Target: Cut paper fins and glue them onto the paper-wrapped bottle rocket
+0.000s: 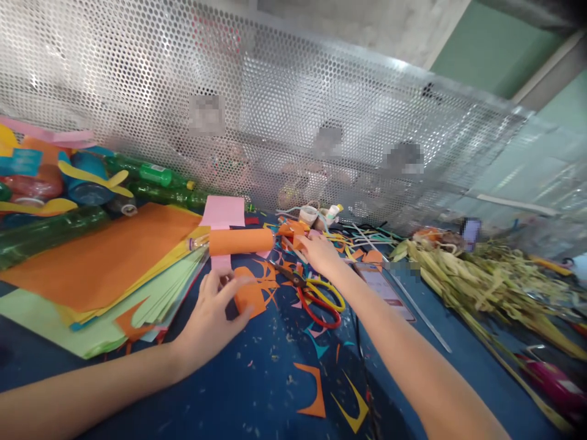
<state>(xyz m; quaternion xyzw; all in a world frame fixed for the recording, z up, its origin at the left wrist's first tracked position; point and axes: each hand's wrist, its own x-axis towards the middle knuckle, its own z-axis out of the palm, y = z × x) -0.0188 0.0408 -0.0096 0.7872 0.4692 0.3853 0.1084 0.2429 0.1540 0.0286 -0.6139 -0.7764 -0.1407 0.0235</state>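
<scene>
My left hand [213,315] hovers over the blue table with thumb and fingers apart and nothing between them. Right beside its fingertips lies an orange paper piece [250,293]. Beyond it, a plastic bottle wrapped in orange paper [241,241] lies on its side, with a pink paper strip [223,211] beneath it. My right hand [318,252] reaches into a heap of scraps, its fingers drawn together on an orange paper piece [299,242], partly hidden. Under my right wrist rest scissors [321,299] with red and yellow handles, blades spread.
Coloured paper sheets [114,256] and green bottles [55,235] fill the left side. A phone [385,290], a clear rod [422,315] and dried husks [477,287] lie right. Paper offcuts [314,391] dot the front. A perforated metal screen [275,104] stands behind, people beyond it.
</scene>
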